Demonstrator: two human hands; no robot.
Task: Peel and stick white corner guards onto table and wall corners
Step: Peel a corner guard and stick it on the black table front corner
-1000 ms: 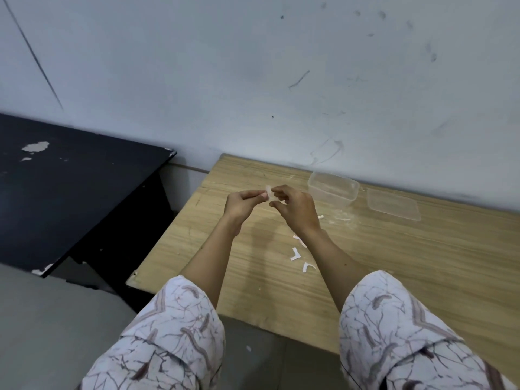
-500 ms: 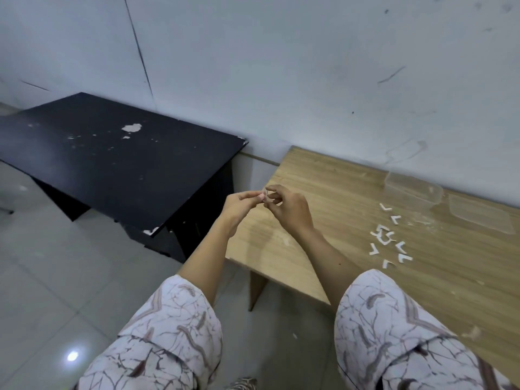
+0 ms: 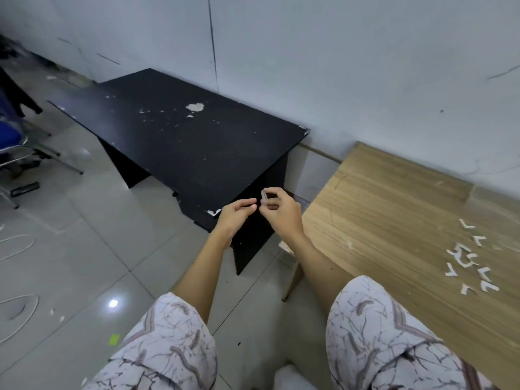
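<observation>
My right hand (image 3: pixel 281 211) pinches a small white corner guard (image 3: pixel 264 196) between thumb and fingers, held in the air over the near right corner of the black table (image 3: pixel 180 144). My left hand (image 3: pixel 235 218) meets it from the left, fingertips touching the guard's edge. Several more white corner guards (image 3: pixel 468 260) lie scattered on the wooden table (image 3: pixel 394 220) at the right. The black table's near corner (image 3: pixel 213 212) shows a chipped white patch just left of my left hand.
A white wall (image 3: pixel 337 66) runs behind both tables. Grey floor tiles (image 3: pixel 84 249) spread to the left, with a white cord (image 3: pixel 17 243) and scraps on them. A chair with metal legs (image 3: pixel 22 153) stands at the far left.
My view has swung left from the wooden table to the black table. Both hands stay together on the small guard and now hang over the black table's near corner.
</observation>
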